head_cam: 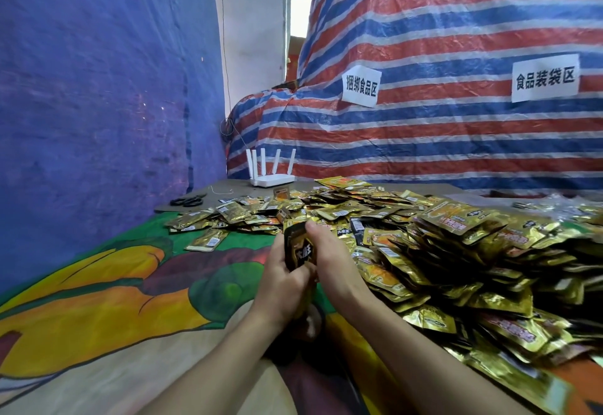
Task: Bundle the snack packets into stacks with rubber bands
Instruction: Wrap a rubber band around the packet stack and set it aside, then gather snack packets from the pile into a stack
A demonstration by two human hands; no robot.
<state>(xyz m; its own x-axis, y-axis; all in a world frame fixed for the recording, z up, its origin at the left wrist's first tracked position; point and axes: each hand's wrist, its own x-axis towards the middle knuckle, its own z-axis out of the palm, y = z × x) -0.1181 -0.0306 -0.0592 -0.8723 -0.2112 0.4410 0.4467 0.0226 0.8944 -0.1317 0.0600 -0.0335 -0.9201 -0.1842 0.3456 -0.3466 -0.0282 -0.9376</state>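
A small stack of dark and gold snack packets stands upright between both hands in the middle of the view. My left hand grips its left side and lower end. My right hand holds its right side, thumb at the top edge. A big heap of loose gold snack packets covers the table to the right and behind the hands. No rubber band shows clearly on the stack.
The table carries a colourful printed cloth. Black scissors and a white router sit at the far left end. A blue tarp wall stands on the left, and a striped tarp rises behind the table.
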